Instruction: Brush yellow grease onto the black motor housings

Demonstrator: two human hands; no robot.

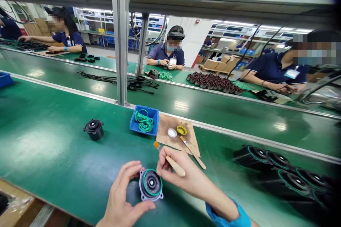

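My left hand (127,195) curves round the left side of a round black part (151,183) with a pale flange, its fingers and thumb at the rim. A green ring (161,188) lies on top of that part. In my right hand (173,166) is a brush (176,166) with a wooden handle and orange bristles pointing up and left. The fingertips of that hand are at the ring's upper right edge. Behind the hands, a blue bin (131,124) holds green rings (144,122).
Brown cardboard (166,118) carries a yellow pot (182,130), a white lid (172,133) and a second brush (195,156). One black housing (94,130) stands at left; several ringed ones (295,181) stand at right. A metal post (121,42) rises behind the bin. Several people sit beyond.
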